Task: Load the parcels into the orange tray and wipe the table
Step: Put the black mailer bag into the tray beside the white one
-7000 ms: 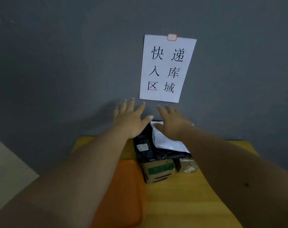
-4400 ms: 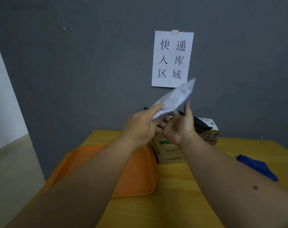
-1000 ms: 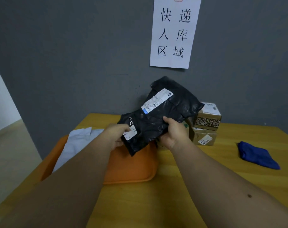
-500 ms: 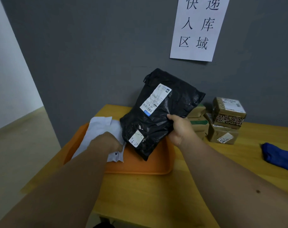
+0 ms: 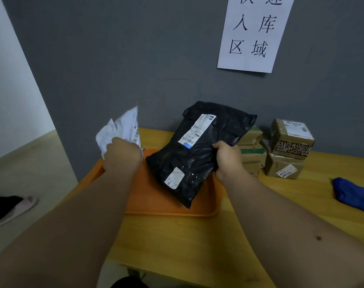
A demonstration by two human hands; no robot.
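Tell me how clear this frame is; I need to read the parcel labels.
Head view: dim, even light, no glare; the black parcel label's barcode shows but its text is too soft to read; the white parcel is motion-blurred; wide-angle bending at the edges.

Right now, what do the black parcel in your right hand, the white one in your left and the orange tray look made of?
Black parcel: thin plastic mailer film by the look, glossy, wrinkled, catching glints.
White parcel: probably a soft plastic mailer too, creased and bending in the left hand; could be paper.
Orange tray: likely moulded plastic, smooth, matte, rounded raised rim.
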